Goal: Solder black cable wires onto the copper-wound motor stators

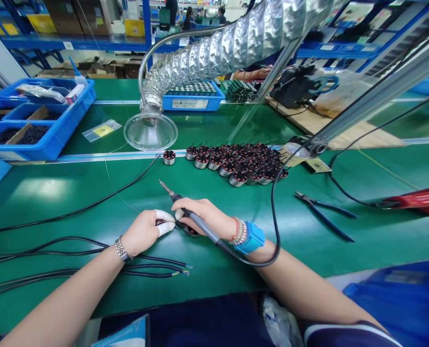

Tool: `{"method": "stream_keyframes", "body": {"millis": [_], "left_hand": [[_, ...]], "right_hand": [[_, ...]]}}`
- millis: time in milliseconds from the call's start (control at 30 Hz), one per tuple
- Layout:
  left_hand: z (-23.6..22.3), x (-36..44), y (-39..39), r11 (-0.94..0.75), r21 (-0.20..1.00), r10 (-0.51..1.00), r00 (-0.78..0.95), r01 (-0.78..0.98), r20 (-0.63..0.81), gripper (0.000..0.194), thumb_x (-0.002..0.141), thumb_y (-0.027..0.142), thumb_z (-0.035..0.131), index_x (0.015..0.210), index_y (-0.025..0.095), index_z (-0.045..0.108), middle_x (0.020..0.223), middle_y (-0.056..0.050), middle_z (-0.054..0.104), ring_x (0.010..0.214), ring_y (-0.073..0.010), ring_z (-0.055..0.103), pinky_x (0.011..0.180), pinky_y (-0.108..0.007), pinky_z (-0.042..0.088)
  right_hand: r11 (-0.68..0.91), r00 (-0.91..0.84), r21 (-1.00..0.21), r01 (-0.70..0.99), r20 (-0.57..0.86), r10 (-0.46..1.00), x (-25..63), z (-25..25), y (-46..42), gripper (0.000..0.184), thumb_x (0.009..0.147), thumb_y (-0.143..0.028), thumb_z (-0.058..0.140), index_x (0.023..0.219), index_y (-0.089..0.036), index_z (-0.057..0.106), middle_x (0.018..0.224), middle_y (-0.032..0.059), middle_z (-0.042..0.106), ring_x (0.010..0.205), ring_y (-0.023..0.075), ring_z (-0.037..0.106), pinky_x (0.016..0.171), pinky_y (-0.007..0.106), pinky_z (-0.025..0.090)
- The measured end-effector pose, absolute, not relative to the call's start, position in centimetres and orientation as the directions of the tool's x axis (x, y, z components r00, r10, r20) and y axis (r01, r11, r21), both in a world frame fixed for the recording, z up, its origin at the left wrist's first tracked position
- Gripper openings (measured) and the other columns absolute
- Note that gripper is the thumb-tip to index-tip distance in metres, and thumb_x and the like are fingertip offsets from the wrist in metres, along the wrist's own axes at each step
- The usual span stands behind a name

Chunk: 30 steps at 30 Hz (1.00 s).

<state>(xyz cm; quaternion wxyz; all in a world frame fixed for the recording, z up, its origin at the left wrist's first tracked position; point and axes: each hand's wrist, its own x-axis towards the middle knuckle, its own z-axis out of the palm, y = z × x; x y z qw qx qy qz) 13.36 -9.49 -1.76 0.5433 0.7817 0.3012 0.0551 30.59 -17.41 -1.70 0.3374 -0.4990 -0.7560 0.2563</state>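
Soldering iron clamped in right hand, tip pointing far left, just above a small dark part.

Left hand near centre, taped fingers pinched on that part, partly hidden; rows of brushless motors farther right.

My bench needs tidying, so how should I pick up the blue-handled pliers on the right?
Grip the blue-handled pliers by both handles just behind the pivot, coming from the right. They lie flat with the metal head pointing up and left in the head camera's view, while the handles spread toward the lower right, leaving that end open to your hand.
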Motion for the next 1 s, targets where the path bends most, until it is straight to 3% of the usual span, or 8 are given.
{"method": "stream_keyframes", "body": {"millis": [300, 467, 733, 1000], "left_hand": [[-1.65, 13.26, -9.39, -0.255, 0.871, 0.523, 0.817, 0.421, -0.243, 0.020, 0.076, 0.030, 0.055, 0.081, 0.015, 0.067, 0.083, -0.003, 0.069, 0.077, -0.0176, 0.060, 0.072, -0.025, 0.043], [-1.20, 13.25, -9.47, -0.288, 0.856, 0.528, 0.817, 0.430, -0.232, 0.020, 0.076, 0.030, 0.055, 0.081, 0.015, 0.067, 0.084, -0.003, 0.069, 0.077, -0.0170, 0.060, 0.072, -0.024, 0.043], [-1.60, 13.15, -9.34, -0.274, 0.868, 0.503, 0.831, 0.414, -0.237, 0.022, 0.077, 0.030, 0.054, 0.087, 0.016, 0.068, 0.087, -0.003, 0.070, 0.080, -0.0180, 0.061, 0.073, -0.025, 0.044], [-1.22, 13.24, -9.56, -0.287, 0.849, 0.542, 0.806, 0.444, -0.238, 0.021, 0.075, 0.031, 0.055, 0.084, 0.016, 0.067, 0.087, -0.004, 0.070, 0.082, -0.0183, 0.061, 0.075, -0.025, 0.045]], "right_hand": [[0.366, -0.184, -0.686, 0.628, 0.326, 0.927, 30.38, -2.51, -17.36, 0.017, 0.082, -0.013, 0.048, 0.097, -0.018, 0.050, 0.071, -0.0021, 0.056, 0.052, 0.0067, 0.051, 0.051, 0.016, 0.043], [0.344, -0.116, -0.738, 0.581, 0.344, 0.932, 30.19, -2.48, -17.53, 0.023, 0.078, -0.011, 0.053, 0.098, -0.019, 0.048, 0.074, -0.0022, 0.057, 0.057, 0.0069, 0.053, 0.059, 0.017, 0.045], [0.364, -0.212, -0.760, 0.538, 0.296, 0.931, 30.20, -2.33, -17.37, 0.018, 0.081, -0.013, 0.051, 0.098, -0.018, 0.048, 0.070, -0.0029, 0.056, 0.048, 0.0048, 0.049, 0.050, 0.015, 0.042], [0.306, -0.113, -0.770, 0.560, 0.296, 0.949, 30.51, -2.38, -18.02, 0.024, 0.078, -0.016, 0.057, 0.099, -0.019, 0.047, 0.075, -0.0013, 0.060, 0.060, 0.0080, 0.056, 0.062, 0.018, 0.046]]}}
